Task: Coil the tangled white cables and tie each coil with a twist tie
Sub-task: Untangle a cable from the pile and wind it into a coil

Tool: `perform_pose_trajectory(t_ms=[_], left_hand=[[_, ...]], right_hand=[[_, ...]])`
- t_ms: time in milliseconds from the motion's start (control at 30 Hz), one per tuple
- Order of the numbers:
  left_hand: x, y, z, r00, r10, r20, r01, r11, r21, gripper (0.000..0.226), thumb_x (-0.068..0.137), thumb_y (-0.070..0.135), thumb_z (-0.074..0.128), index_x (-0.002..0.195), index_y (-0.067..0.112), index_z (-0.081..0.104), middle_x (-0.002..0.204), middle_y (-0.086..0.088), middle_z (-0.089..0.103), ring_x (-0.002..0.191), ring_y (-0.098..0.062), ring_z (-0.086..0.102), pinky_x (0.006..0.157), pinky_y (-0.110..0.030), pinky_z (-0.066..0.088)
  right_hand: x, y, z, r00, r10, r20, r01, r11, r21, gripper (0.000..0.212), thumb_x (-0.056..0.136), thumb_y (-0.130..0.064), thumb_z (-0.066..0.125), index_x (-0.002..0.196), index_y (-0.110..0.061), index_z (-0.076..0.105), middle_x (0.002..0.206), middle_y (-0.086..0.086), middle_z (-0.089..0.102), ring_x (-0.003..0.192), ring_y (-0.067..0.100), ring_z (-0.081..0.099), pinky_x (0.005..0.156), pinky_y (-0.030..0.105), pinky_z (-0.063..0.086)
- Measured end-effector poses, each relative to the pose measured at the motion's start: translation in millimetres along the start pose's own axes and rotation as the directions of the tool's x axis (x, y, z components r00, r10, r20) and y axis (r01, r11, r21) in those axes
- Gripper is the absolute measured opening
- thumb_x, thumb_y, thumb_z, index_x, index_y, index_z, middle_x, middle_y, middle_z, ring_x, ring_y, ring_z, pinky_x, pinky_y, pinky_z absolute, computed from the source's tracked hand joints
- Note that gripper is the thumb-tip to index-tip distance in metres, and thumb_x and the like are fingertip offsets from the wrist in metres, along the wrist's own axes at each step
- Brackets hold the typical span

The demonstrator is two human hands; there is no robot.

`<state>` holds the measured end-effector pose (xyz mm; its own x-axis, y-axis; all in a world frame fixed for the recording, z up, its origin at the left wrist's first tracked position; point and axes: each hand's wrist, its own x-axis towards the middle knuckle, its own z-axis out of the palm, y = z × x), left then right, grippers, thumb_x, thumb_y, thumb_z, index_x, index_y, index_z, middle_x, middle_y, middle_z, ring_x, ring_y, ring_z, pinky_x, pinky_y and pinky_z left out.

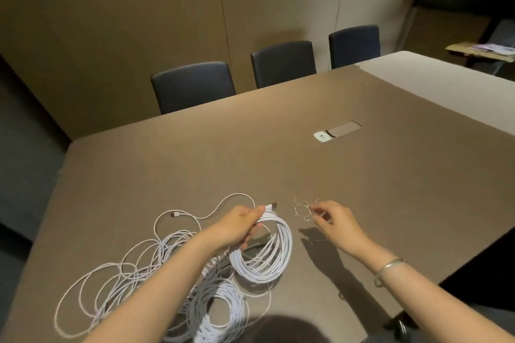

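Observation:
My left hand [239,227] grips the top of a neat white cable coil [267,256], held just above the brown table [390,189]; the coil's USB plug [271,206] sticks out past my fingers. To its right my right hand [333,221] pinches at a small bundle of thin pale twist ties [302,207] lying on the table. A loose tangle of white cable [133,267] spreads to the left, with one plug end [175,214] lying free. Another coil [220,312] lies near the front edge, partly hidden by my left arm.
A power socket panel [337,130] is set into the table further back. Three dark chairs [193,86] stand along the far edge. A lighter table section [446,83] adjoins at the right. A dark rounded shape [284,330] fills the bottom edge.

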<state>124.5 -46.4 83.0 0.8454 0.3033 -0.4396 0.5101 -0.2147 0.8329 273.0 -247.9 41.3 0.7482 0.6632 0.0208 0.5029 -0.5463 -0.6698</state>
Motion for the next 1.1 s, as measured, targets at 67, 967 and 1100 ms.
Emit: perform_pose_trajectory(t_ms=[67,967,1100], left_hand=[[13.8,-8.4,13.5,0.999,-0.034,-0.027,0.033,0.999,-0.031,0.045,0.101,0.047,0.044,0.069,0.016,0.049,0.055,-0.007,0.039,0.040,-0.016,0.034,0.044,-0.025,0.027],[80.6,-29.8,102.4,0.923,-0.314,-0.223,0.256,0.933,-0.255,0.042,0.105,0.036,0.041,0.078,0.006,0.055,0.058,-0.010,0.038,0.033,-0.009,0.033,0.036,-0.018,0.035],[83.8,-28.7,101.7,0.919,-0.327,-0.222,0.249,0.915,-0.317,0.043,0.105,0.036,0.041,0.080,0.005,0.056,0.058,-0.006,0.041,0.033,-0.007,0.033,0.036,-0.019,0.036]], right_hand=[[6.2,30.5,10.4,0.996,0.072,0.059,-0.067,0.994,-0.081,0.013,0.089,-0.010,0.059,0.091,-0.014,0.072,0.085,0.001,0.061,0.074,0.018,0.054,0.071,0.021,0.037],[60.2,116.2,83.1,0.870,0.091,0.485,0.098,0.932,-0.349,0.018,0.095,-0.006,0.043,0.110,-0.004,0.053,0.116,0.017,0.051,0.101,0.032,0.057,0.078,0.031,0.038],[63.6,85.0,66.4,0.976,0.041,0.212,-0.085,0.976,0.201,0.014,0.094,-0.002,0.045,0.093,-0.002,0.059,0.079,0.013,0.056,0.068,0.025,0.052,0.059,0.025,0.033]])
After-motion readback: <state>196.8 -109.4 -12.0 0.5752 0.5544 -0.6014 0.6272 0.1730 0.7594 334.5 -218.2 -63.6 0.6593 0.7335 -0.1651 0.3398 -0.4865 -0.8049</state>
